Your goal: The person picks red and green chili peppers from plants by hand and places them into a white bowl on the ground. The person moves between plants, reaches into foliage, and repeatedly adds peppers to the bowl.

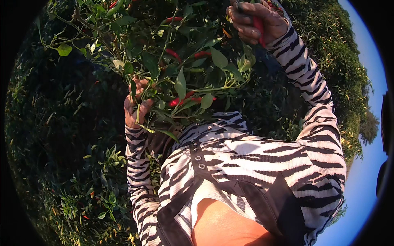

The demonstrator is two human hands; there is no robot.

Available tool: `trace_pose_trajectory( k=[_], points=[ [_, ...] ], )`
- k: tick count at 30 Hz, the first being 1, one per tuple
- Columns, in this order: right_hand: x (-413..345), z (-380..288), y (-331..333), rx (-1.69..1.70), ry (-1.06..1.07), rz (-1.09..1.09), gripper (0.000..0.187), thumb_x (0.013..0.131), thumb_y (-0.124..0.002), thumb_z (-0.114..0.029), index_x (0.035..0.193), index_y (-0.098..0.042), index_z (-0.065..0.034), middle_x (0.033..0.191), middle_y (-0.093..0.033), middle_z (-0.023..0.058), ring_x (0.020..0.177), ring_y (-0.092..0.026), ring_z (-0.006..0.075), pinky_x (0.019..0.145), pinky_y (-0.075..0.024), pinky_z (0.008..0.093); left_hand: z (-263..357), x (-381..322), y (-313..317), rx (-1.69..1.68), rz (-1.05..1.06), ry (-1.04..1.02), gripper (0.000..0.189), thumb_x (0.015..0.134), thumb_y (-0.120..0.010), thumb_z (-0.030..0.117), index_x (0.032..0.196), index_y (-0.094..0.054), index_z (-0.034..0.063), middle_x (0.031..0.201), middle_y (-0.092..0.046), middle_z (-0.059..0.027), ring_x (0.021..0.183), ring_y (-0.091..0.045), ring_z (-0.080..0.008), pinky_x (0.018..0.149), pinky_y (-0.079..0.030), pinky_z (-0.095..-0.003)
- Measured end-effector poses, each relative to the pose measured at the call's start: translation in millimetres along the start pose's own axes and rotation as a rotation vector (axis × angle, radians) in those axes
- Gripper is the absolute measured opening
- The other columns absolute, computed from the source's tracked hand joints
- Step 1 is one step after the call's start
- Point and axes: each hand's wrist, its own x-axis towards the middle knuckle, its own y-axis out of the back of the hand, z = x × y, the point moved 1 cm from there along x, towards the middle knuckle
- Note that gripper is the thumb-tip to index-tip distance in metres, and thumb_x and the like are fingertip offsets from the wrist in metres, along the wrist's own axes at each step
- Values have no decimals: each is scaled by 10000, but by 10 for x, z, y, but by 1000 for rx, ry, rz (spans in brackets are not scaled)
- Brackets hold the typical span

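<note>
My right hand [258,21] is at the top right, its fingers closed around red chili peppers [258,29]; part of the bunch runs behind the fingers and out of the picture. Left of centre, my left hand [138,104] grips a green branch of a chili pepper plant [141,113], with leaves covering some of its fingers. Between the hands spread leafy stems bearing several red peppers, among them one low near my shirt [177,101], one higher up [173,54] and another beside it [202,54]. A green pepper [115,7] hangs at the top left.
Dense pepper plants [101,196] fill the left and lower left, largely in shadow. More sunlit plants [338,61] stand at the right, with sky beyond. My striped sleeves and shirt [261,153] take up the lower middle, close behind the branches.
</note>
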Motion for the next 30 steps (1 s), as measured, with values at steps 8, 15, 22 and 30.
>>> trace_pose_trajectory(
  k=[8,15,22,30],
  points=[
    [33,424,-309,-967,180,-138,219,712,-666,-99,892,-580,-9,762,-613,64,697,-583,141,649,-462,256,-169,9,88,-264,194,-70,375,739,-514,124,1061,-499,-70,976,-564,-121,885,-525,-179,796,-399,-266],
    [279,748,-843,-1651,337,-368,242,609,-677,-189,675,-511,-27,662,-562,92,645,-590,248,566,-482,333,-463,203,92,-770,80,67,373,764,-528,93,1102,-477,-55,931,-582,-108,816,-547,-149,740,-429,-252],
    [339,1226,-902,-1825,252,-446,168,608,-605,-201,643,-558,-43,607,-550,85,621,-588,247,526,-479,346,-351,272,-178,-185,231,-75,234,801,-501,150,915,-543,-50,942,-563,-106,832,-536,-161,719,-446,-272],
    [420,1206,-605,-1290,359,-365,252,700,-586,-254,897,-612,-99,877,-580,119,824,-566,223,706,-464,313,108,255,-289,570,-60,-391,257,699,-527,181,861,-570,-13,903,-584,-131,854,-530,-318,912,-290,-389]
  ],
)
